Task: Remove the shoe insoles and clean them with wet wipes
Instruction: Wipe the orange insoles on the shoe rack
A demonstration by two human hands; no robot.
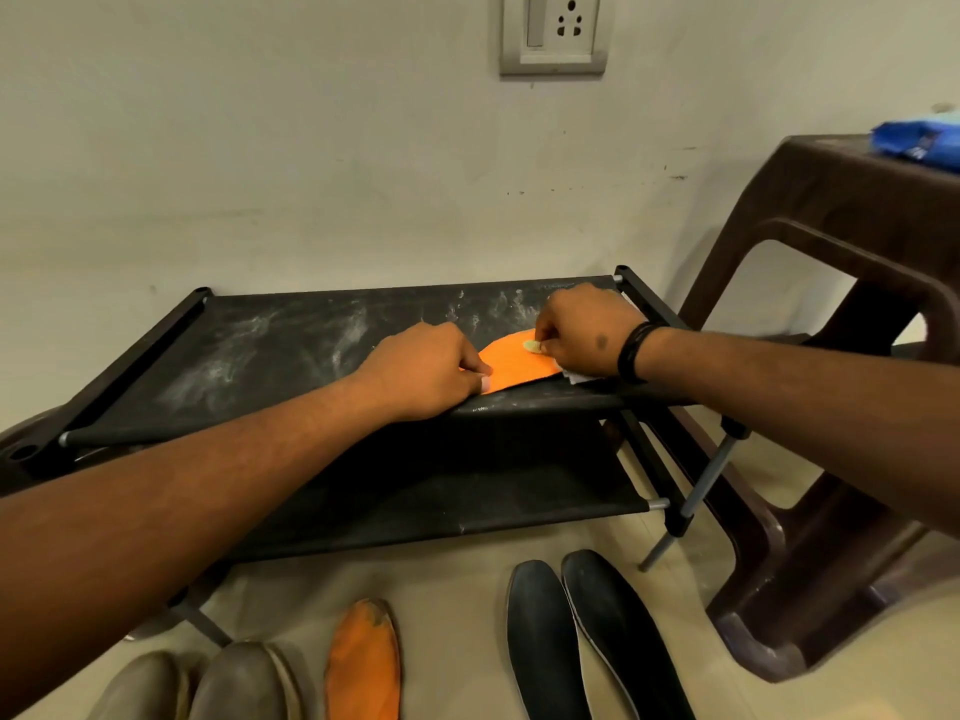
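An orange insole (511,362) lies on the top shelf of a black shoe rack (291,345). My left hand (423,368) holds down its near end, fingers curled with the thumb on the orange surface. My right hand (584,332) grips a white wet wipe (574,376) and presses it on the far end of the insole. Only a corner of the wipe shows under the hand. A second orange insole (363,667) and two black insoles (576,636) lie on the floor in front of the rack.
Two grey-brown shoes (208,683) stand on the floor at the lower left. A brown plastic stool (841,314) stands right of the rack, with a blue wipes pack (919,140) on top. The wall with a socket (553,33) is behind.
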